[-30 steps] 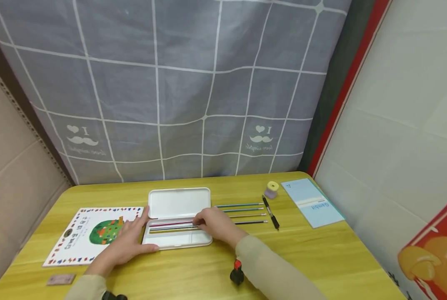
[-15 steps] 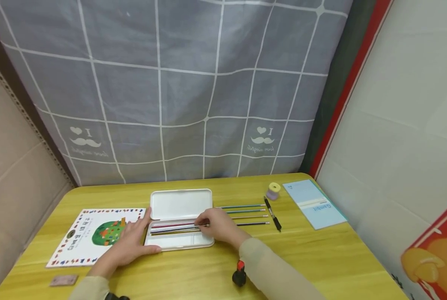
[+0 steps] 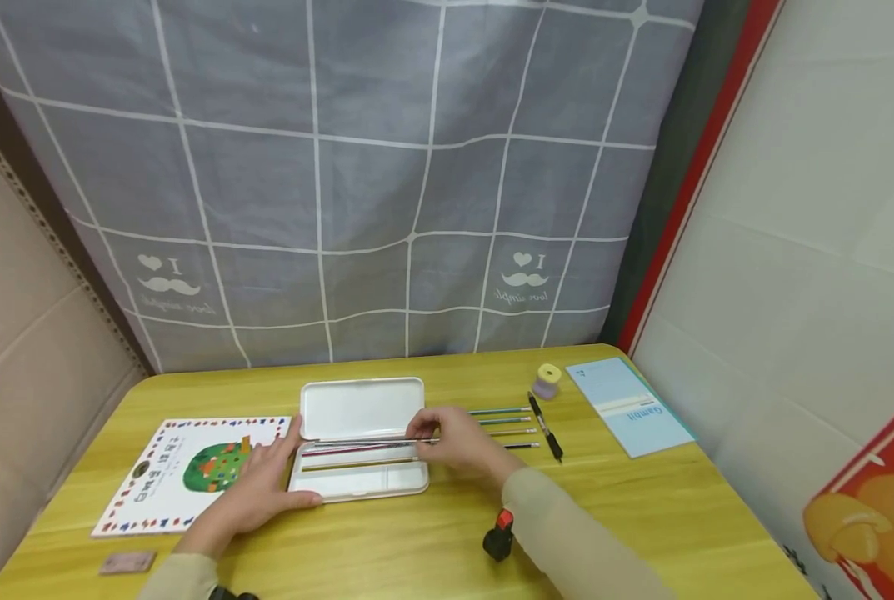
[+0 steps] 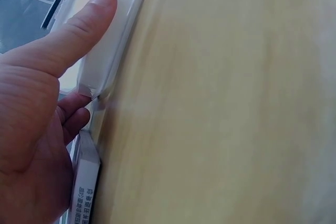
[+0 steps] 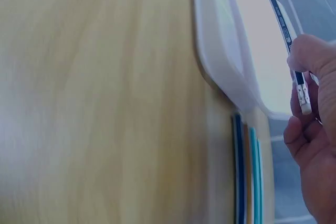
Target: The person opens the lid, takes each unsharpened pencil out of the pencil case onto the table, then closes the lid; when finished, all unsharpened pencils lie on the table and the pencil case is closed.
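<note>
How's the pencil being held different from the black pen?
The pencil is held, while the pen lies on the table. The pencil looks longer and thinner than the pen. The pencil ends in a white eraser; the pen's ends look black. Both have dark parts.

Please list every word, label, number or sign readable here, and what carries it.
"Gambit": pale blue rectangular notebook; its smaller print unreadable.
"I", heart, moustache, "love simple", mirrored, twice: grey, white-checked curtain.
Too blurred: characters on the white, colour-bordered picture book.
Too small: print on the black pencil in the right hand.
</note>
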`<state>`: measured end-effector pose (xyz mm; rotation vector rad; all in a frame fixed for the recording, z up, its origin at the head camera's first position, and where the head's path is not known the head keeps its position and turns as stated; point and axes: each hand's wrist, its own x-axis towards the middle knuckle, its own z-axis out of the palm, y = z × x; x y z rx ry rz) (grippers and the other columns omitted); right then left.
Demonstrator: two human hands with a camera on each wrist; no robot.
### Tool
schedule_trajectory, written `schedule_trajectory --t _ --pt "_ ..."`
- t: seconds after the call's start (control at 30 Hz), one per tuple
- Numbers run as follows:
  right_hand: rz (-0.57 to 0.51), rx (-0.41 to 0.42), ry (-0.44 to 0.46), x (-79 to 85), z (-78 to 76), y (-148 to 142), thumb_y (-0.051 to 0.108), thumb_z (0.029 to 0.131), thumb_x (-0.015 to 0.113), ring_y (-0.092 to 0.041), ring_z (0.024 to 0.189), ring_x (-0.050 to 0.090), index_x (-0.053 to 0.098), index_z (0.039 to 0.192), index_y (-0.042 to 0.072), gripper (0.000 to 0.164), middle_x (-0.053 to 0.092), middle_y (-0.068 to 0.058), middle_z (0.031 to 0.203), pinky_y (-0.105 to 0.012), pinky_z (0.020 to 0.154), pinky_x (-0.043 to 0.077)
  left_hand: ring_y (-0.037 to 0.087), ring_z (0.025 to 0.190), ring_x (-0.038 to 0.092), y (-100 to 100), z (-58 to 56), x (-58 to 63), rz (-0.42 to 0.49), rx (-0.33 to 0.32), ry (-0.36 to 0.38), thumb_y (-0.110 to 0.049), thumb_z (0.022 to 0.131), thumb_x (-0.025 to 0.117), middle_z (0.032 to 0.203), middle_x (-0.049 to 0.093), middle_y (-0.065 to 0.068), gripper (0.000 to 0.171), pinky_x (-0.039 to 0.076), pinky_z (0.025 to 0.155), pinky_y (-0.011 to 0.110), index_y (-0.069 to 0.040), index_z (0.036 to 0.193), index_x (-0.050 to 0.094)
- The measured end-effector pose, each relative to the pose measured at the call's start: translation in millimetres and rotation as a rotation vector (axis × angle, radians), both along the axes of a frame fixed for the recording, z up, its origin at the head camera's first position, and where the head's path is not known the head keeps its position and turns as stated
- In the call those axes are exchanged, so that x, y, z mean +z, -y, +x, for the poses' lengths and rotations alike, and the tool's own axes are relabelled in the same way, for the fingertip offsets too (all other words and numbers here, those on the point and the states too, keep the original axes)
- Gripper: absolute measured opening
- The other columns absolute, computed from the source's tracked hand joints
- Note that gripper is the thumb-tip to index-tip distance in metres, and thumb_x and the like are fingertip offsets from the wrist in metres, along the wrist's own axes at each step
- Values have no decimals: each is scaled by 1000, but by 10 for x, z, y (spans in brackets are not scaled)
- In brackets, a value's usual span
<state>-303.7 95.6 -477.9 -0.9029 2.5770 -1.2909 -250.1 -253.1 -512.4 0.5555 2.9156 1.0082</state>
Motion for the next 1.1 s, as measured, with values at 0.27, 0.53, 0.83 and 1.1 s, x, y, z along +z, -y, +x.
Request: schedule_trajectory --t 0.27,0.53,0.83,1.1 --pt "-29 11 39 26 -49 -513 1 95 72 -11 93 68 79 107 5 15 77 -7 105 -28 81 57 60 148 21 -2 0 4 -1 -7 -16 -53 78 87 152 52 25 133 3 116 78 -11 169 -1" --pt "25 -23 28 24 -15 -1014 2 96 71 -11 90 67 79 108 6 15 78 -9 107 -27 75 54 61 148 21 -4 12 10 0 -3 -3 -53 78 88 153 51 25 134 4 116 78 -10 169 -1" --pt "-12 -61 23 -139 31 -1354 -2 93 71 -6 84 63 78 106 0 15 76 -16 104 -23 74 53 61 148 18 -10 -1 2 15 -7 10 -53 79 87 155 48 26 133 1 116 78 -9 168 0" --pt "7 -94 4 -225 81 -1514 4 93 74 -7 82 61 79 103 4 11 74 -8 98 -24 74 53 62 149 15 -4 8 18 7 4 38 -55 79 86 159 42 27 133 0 115 80 -10 169 -1"
